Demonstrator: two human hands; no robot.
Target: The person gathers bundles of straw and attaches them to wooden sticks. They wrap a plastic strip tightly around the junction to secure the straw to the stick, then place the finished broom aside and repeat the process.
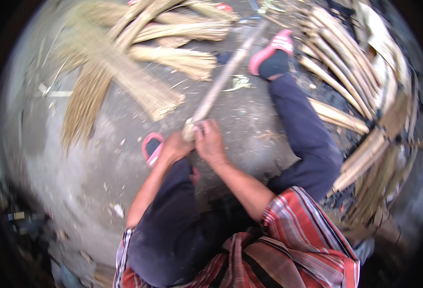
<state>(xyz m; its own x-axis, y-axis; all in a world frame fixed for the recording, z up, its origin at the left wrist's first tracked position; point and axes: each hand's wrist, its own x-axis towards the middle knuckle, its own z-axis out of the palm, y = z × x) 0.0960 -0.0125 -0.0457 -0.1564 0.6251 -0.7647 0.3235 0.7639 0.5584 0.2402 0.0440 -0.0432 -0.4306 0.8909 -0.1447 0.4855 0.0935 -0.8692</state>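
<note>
Two bare hands meet just ahead of the person's knees, at the near end of a pale wooden pole (226, 77). The right hand (210, 140) is closed on the pole close to its end, with the fingers curled. The left hand (177, 146) is bent in against that same end, almost touching the right; its fingers are partly hidden, so I cannot tell whether it grips.

From the hands the pole slants away across the floor, up and to the right, its outer part blurred. It passes just left of the right foot, which wears a dark sock and a pink sandal (263, 54) with white stripes. Another pink shoe (148, 154) shows on the left foot, just beyond the left hand. The person sits with knees apart, in dark trousers (302, 115) and a red, white and black striped shirt (302, 221).

Farther out at upper left, several bundles of straw (175, 57) lie fanned across one another; the nearest of them is smeared by blur. A small pale scrap (240, 82) lies right of the pole. On the right, thick tan stalks (338, 60) are heaped side by side, with a whitish sheet (372, 29) near their upper end. The grey floor (81, 177) is scattered with chips.
</note>
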